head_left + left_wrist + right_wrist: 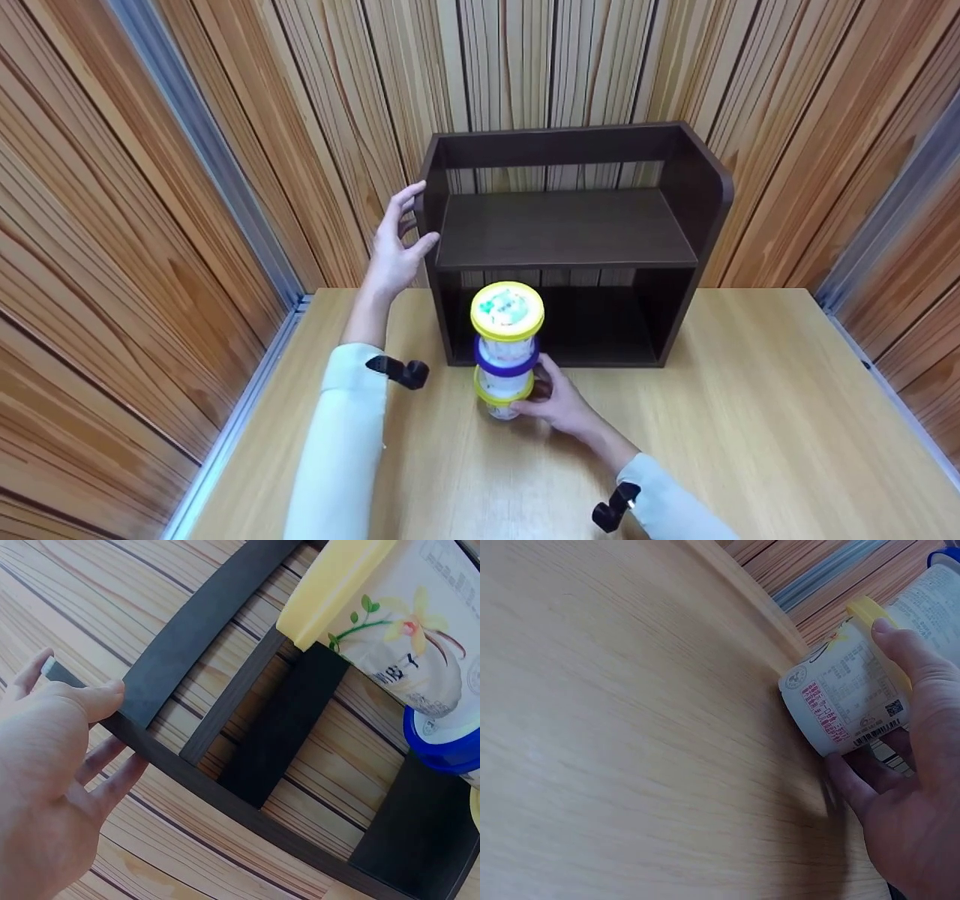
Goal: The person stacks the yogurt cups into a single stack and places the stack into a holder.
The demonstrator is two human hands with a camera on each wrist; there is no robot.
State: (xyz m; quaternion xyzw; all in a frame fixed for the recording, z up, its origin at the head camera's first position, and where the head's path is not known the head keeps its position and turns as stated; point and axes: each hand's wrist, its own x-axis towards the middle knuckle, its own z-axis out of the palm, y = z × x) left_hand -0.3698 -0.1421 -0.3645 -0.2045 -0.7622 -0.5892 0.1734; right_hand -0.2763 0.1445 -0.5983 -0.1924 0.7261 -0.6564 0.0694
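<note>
Three white printed tubs stand stacked on the table in front of a dark brown two-tier shelf. The top tub has a yellow lid, the middle one a blue lid, and the bottom tub a yellow lid. My right hand grips the bottom tub from the right, thumb at its lid and fingers round its lower side. My left hand holds the upper left side panel of the shelf, the thumb on one side and fingers on the other.
The shelf stands at the back of the light wooden table, against a wood-patterned wall. Similar walls with metal corner strips close in both sides. A black wrist camera sits on each sleeve.
</note>
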